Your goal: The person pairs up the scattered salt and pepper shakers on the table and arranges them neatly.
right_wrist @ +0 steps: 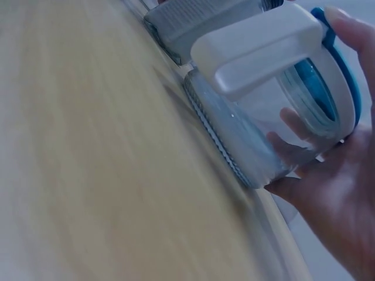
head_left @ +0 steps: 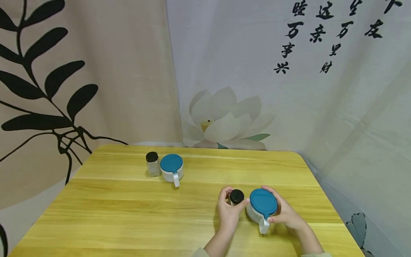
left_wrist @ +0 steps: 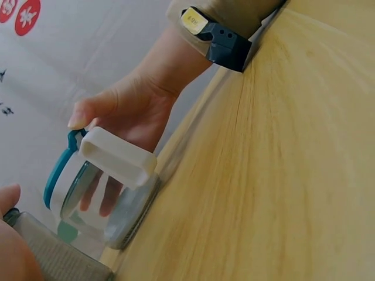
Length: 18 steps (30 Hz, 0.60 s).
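My left hand (head_left: 229,213) grips a small glass jar with a black lid (head_left: 236,196); its ribbed, greyish side shows at the lower left of the left wrist view. Just right of it, my right hand (head_left: 287,213) holds a clear glass seasoning jar with a blue lid and white handle (head_left: 263,204). In the right wrist view the thumb (right_wrist: 350,28) lies by the lid's blue tab, and fingers show through the glass. Both jars stand close together, low over the table or on it; I cannot tell whether their bases touch the wood.
Farther back on the wooden table (head_left: 128,214), a second black-lidded jar (head_left: 153,165) stands beside a second blue-lidded seasoning jar (head_left: 172,167). Behind the table's back edge hangs a cloth (head_left: 135,71) printed with leaves, a lotus and writing.
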Each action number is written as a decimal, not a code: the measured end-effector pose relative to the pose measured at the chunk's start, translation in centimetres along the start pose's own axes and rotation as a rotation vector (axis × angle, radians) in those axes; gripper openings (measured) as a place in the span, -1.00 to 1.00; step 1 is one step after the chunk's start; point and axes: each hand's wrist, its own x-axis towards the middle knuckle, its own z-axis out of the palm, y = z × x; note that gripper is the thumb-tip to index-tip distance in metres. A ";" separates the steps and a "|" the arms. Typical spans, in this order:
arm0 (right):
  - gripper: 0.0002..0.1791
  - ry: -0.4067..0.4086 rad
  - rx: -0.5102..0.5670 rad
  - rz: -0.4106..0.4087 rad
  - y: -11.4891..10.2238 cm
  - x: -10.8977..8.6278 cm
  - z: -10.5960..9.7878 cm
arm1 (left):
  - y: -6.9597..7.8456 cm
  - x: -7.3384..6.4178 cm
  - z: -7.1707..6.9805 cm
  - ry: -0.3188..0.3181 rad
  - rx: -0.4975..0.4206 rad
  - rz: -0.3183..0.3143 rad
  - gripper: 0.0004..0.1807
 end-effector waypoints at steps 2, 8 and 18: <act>0.05 -0.004 0.007 0.007 0.0 0.0 0.0 | -0.1 -0.1 -0.1 -0.003 -0.001 0.004 -0.42; 0.04 -0.007 0.024 0.033 0.1 -0.2 0.0 | -0.2 -0.1 -0.3 -0.008 0.009 0.002 -0.43; 0.06 -0.023 0.032 0.029 -0.1 -0.2 -0.1 | -0.2 -0.1 -0.4 -0.032 0.044 0.014 -0.38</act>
